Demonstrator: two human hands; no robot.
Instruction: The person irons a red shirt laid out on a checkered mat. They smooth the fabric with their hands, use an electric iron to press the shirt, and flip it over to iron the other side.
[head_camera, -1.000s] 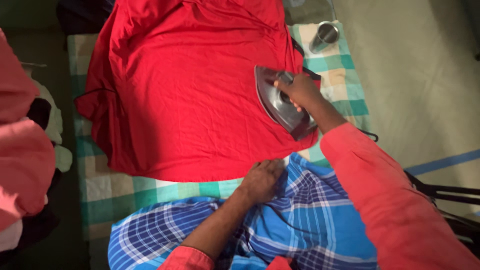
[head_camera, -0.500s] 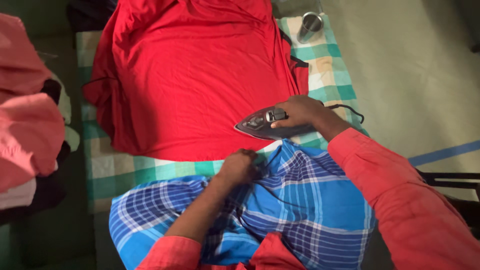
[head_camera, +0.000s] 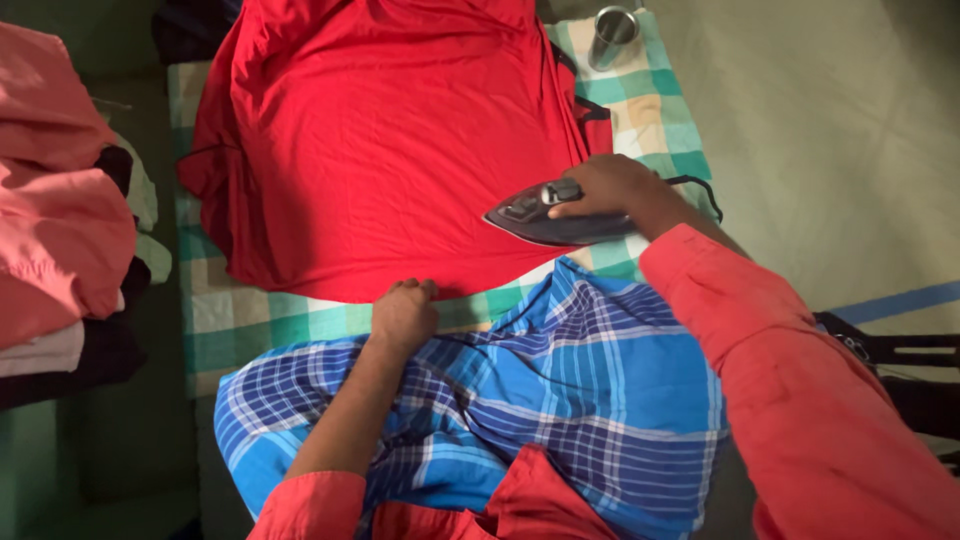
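Note:
A red garment (head_camera: 390, 140) lies spread flat over a green-and-cream checked ironing cloth (head_camera: 260, 320). My right hand (head_camera: 610, 185) grips the handle of a dark clothes iron (head_camera: 545, 215), which rests on the garment's near right hem with its nose pointing left. My left hand (head_camera: 403, 312) is curled into a loose fist at the garment's near edge, touching the checked cloth. Both of my sleeves are red. A blue plaid cloth (head_camera: 560, 400) covers my lap below the hands.
A steel tumbler (head_camera: 612, 35) stands at the far right corner of the checked cloth. A pile of folded clothes, pink on top (head_camera: 60, 210), sits to the left. The iron's black cord (head_camera: 700, 190) loops off to the right over bare floor (head_camera: 830, 130).
The iron has turned from pointing away to pointing left and slid along the garment's near right hem. My left hand has stayed at the near edge.

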